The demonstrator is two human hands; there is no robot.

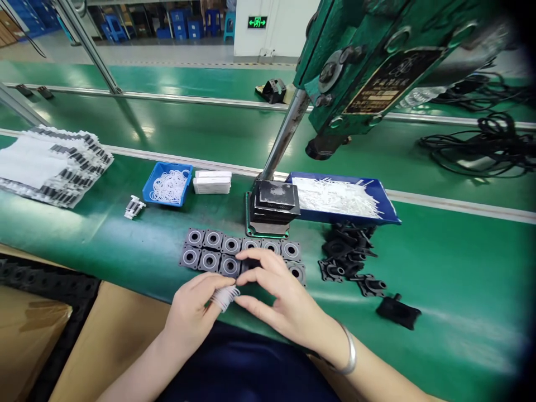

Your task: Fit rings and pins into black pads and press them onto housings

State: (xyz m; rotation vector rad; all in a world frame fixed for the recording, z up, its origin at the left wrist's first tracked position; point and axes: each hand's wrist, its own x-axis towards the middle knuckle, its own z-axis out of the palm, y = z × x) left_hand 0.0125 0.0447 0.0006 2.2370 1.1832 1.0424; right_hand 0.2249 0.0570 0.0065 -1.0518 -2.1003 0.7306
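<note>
Several white rings (225,297), probably light and springy, best pinched by the rim, bunch in the curled left hand (193,306), lower centre, beside the half-open, seemingly empty right hand (283,296).

I hold thin white rings (225,297) in my left hand (192,304), bunched side by side in a tilted stack. Just beyond them, black square parts (210,260) lie flat before me in two close rows, some partly hidden. Those I see clearly have a central round hole with a pale circle around it.
</note>
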